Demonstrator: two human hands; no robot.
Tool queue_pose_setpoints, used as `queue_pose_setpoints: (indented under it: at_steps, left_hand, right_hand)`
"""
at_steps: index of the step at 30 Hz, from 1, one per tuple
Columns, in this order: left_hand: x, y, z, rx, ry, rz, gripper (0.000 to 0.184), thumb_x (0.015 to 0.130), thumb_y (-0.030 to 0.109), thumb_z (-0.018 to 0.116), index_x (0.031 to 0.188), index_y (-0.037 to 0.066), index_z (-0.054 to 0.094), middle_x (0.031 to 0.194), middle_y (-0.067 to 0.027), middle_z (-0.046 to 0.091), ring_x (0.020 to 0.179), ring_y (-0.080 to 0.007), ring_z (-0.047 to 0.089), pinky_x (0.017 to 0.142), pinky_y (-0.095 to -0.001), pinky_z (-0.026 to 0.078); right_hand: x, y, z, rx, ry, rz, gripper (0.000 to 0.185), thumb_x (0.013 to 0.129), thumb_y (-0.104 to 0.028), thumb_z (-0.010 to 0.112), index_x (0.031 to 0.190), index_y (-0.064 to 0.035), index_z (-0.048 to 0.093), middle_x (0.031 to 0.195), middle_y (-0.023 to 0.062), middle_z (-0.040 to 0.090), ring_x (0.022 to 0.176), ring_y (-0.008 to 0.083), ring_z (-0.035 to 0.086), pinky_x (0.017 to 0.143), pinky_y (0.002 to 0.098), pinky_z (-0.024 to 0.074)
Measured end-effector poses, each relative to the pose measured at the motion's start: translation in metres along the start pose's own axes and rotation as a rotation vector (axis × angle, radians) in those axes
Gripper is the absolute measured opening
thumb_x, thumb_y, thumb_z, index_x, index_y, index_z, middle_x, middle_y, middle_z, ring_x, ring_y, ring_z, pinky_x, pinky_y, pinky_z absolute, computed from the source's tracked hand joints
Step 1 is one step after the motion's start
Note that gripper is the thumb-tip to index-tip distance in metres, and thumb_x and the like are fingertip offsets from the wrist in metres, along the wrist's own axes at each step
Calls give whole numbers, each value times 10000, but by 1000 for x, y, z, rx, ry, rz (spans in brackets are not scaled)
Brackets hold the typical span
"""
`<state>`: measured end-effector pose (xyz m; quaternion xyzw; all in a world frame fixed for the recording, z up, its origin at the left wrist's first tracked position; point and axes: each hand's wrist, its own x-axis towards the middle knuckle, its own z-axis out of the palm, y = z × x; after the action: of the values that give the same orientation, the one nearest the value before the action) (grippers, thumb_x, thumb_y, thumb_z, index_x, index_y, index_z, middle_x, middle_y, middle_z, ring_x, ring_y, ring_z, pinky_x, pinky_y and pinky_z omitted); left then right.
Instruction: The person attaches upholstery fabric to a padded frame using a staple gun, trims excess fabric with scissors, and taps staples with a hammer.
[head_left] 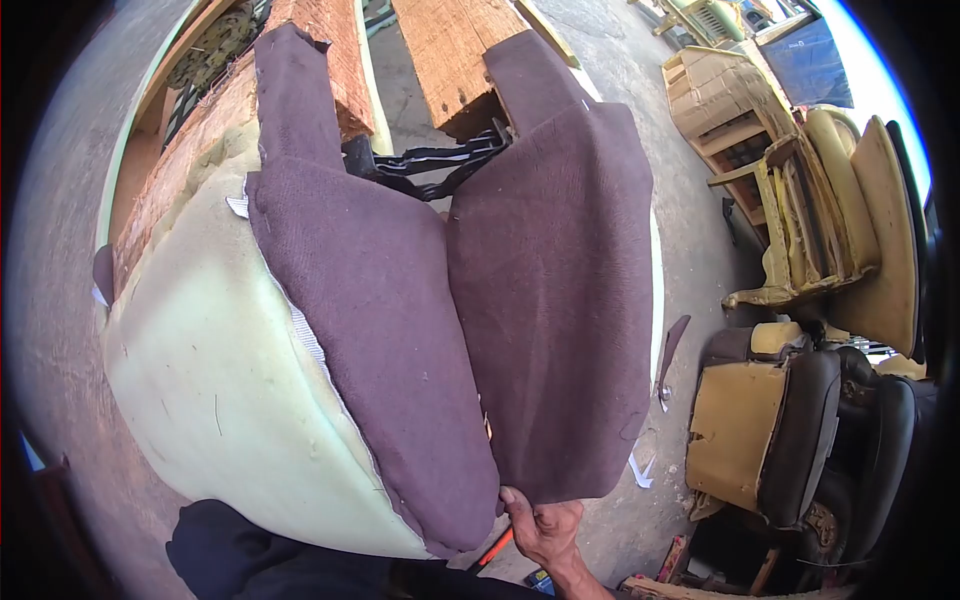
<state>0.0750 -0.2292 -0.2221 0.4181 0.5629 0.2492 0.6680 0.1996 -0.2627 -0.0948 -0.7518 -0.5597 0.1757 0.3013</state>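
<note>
With its thumb on the lower edge of a purple-brown fabric cover piece (555, 290), my right hand (545, 528) pinches the cloth at the bottom of the seat. Its other fingers are curled. A second purple-brown panel (375, 320) lies alongside to the left, meeting the first along a central gap. Pale green foam padding (220, 360) shows left of this panel, beyond its frayed white-backed edge. Both covers have narrow straps running up over a rough wooden frame (450, 60). Black webbing (450, 160) crosses between the straps. My left hand is out of view.
A yellowish stripped chair frame (800, 200) and a dark armchair (800, 430) stand on the right. Fabric scraps (672, 350) lie on the concrete floor (690, 240). An orange-and-black tool (492, 550) is beside my hand. Dark clothing (260, 550) shows at the bottom.
</note>
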Motion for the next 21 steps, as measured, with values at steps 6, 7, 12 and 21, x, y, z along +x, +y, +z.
queue_pose_setpoints:
  at_steps: [6,7,12,21]
  left_hand:
    - [-2,-3,-1,44,2,16,246,897,204,639,1071,34,678,1063,-216,684,996,-399,654,853,-494,501]
    - [-2,-4,-1,55,1,22,245,895,203,640,1067,33,680,1059,-218,685,993,-401,656,850,-495,502]
    - [1,-10,3,122,5,92,239,885,198,646,1048,28,687,1039,-227,690,975,-411,661,835,-500,503]
    - [12,-31,26,714,-408,230,201,877,186,653,995,27,686,1026,-240,696,934,-449,661,792,-508,510]
  right_hand:
    - [-10,14,-7,-31,-91,53,110,816,-17,778,730,-8,709,618,83,661,532,200,628,552,308,456]
    - [-10,12,-10,-51,-146,101,143,805,-28,797,710,-11,692,595,84,645,509,192,610,527,306,437]
    - [-2,2,-12,88,4,82,222,766,-52,843,653,-20,655,560,94,587,472,189,547,490,330,375]
    - [8,-4,-5,227,269,72,189,815,-102,823,757,14,685,617,85,590,537,191,550,517,342,393]
